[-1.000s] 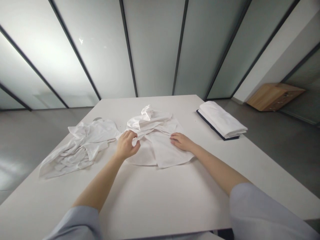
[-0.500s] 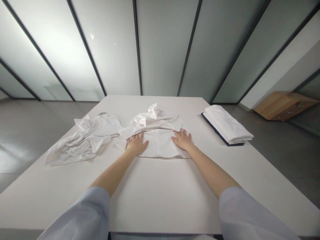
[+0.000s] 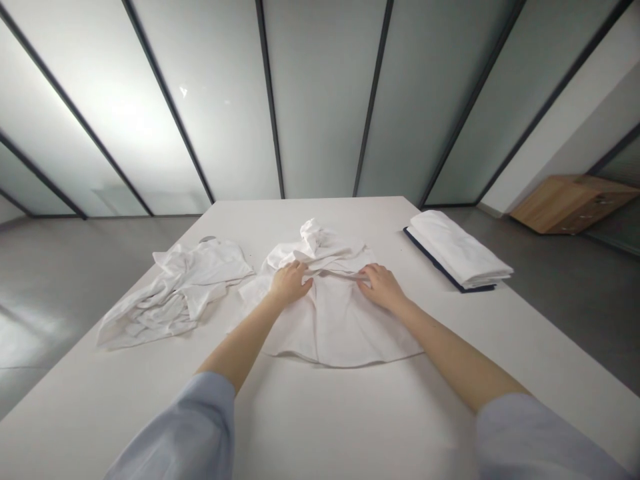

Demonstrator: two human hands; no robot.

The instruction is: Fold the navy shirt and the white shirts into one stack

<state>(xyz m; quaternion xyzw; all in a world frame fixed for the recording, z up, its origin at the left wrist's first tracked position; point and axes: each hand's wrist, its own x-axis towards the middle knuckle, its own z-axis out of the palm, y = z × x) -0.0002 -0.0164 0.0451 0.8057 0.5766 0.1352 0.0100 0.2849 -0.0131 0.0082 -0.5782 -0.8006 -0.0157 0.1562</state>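
Note:
A thin white garment (image 3: 345,327) lies on the table in front of me, its near part spread out with a curved hem and its far part bunched up. My left hand (image 3: 291,283) has its fingers curled over a raised crosswise fold in the middle of the cloth. On the right end of that same fold, my right hand (image 3: 383,287) pinches the fabric, thumb toward me. Between the hands the fold stands slightly up. Some fingertips are hidden in the cloth.
A second crumpled white garment (image 3: 175,293) lies at the left of the white table (image 3: 350,427). To the right is a stack of folded white cloth (image 3: 457,247) with a dark navy piece (image 3: 435,261) beneath. A wooden cabinet (image 3: 570,203) stands on the floor beyond, and frosted glass panels line the back.
The near part of the garment has spread toward me, its hem now lower and wider. My hands, flat on the cloth before, have curled onto the fold and moved slightly to the right.

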